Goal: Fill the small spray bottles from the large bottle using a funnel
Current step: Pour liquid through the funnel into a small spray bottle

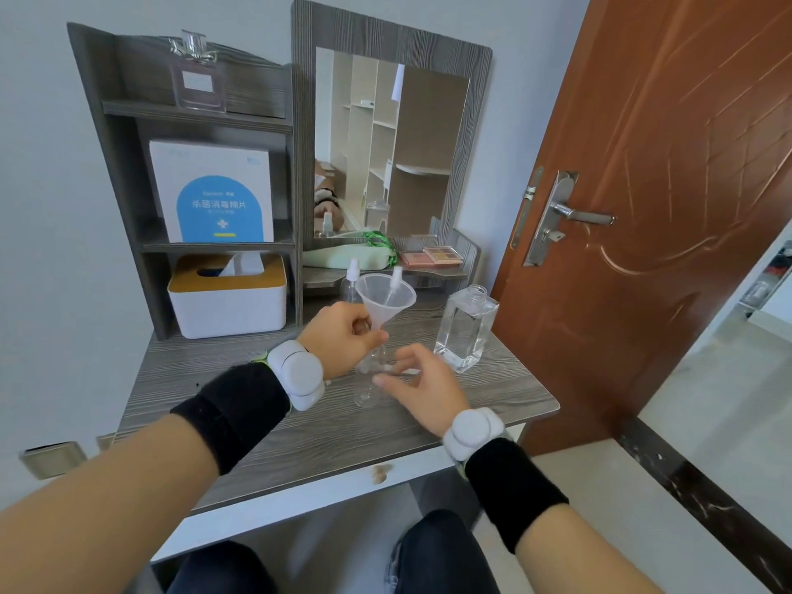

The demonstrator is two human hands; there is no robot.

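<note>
My left hand (343,336) pinches the stem of a translucent funnel (385,297) over a small clear bottle (368,379) that stands uncapped on the grey wooden desk (257,422). My right hand (424,383) hovers just right of that bottle, fingers loosely spread, holding nothing I can see. The large square glass bottle (465,330), uncapped and about two-thirds full of clear liquid, stands to the right. Two more small spray bottles (353,278) with white pump tops stand behind the funnel, partly hidden by it.
A white tissue box (227,297) sits at the back left under a shelf with a blue-and-white carton (214,195). A mirror (385,143), a green pouch (343,257) and makeup palettes (433,255) are behind. A brown door (643,207) stands close on the right.
</note>
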